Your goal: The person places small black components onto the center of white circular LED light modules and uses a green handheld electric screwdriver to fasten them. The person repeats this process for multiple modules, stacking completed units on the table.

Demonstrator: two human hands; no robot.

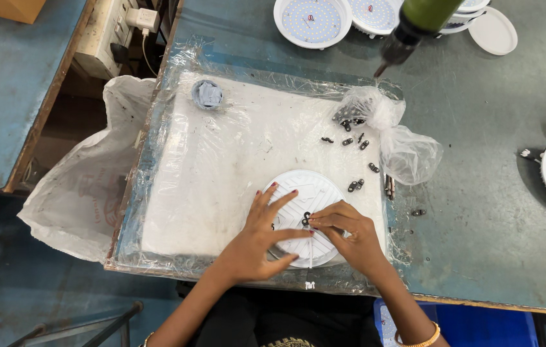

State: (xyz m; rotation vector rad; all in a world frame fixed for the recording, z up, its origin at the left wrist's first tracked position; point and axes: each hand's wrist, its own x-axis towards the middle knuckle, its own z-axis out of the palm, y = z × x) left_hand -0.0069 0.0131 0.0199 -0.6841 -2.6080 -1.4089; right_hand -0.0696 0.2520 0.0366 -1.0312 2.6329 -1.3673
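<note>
Both hands (305, 234) atop white round housing (315, 189)

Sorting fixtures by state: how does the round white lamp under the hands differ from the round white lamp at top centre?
The round white lamp under the hands lies back-side up on the plastic-wrapped white board; the round white lamp at top centre lies face up, its dotted LED panel showing. The first is touched by the left hand and right hand; the second sits untouched on the grey-green table. Both are round and white.
</note>
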